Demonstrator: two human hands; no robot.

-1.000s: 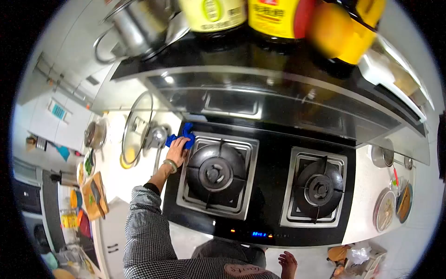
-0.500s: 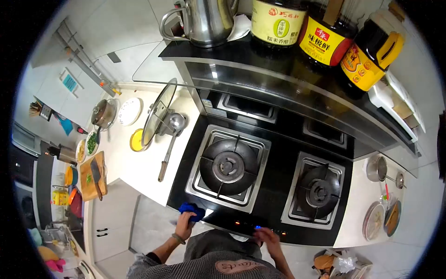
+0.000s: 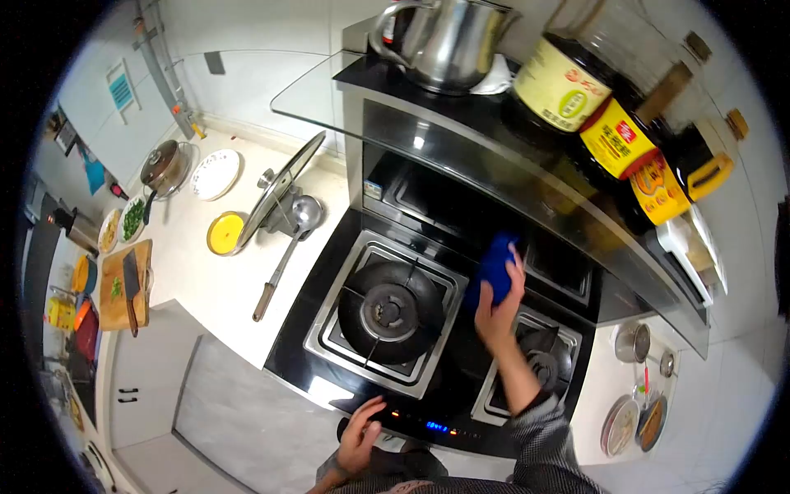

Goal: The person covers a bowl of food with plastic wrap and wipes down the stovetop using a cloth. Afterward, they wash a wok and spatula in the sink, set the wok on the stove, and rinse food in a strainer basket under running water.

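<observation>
My right hand [image 3: 502, 309] reaches over the black glass hob [image 3: 448, 370], its fingers closed on a bunched blue cloth [image 3: 491, 272]. The cloth is at the back of the hob, between the left burner [image 3: 391, 313] and the right burner [image 3: 543, 362], near the upright panel of the range hood. Part of the right burner is hidden behind my forearm. At the hob's front edge, my left hand [image 3: 360, 436] holds nothing, fingers apart, left of the lit control display [image 3: 437, 426].
On the left counter are a ladle [image 3: 284, 255], a glass lid [image 3: 284, 185], a bowl of yellow liquid [image 3: 225, 234] and a knife [image 3: 132, 284] on a cutting board [image 3: 141, 262]. Sauce bottles [image 3: 621, 140] and a metal pitcher [image 3: 461, 41] stand on the hood [image 3: 485, 123].
The blue cloth has passed from my left hand to my right hand, moving from the front left corner to the back of the hob. My left hand is now free. The view has shifted.
</observation>
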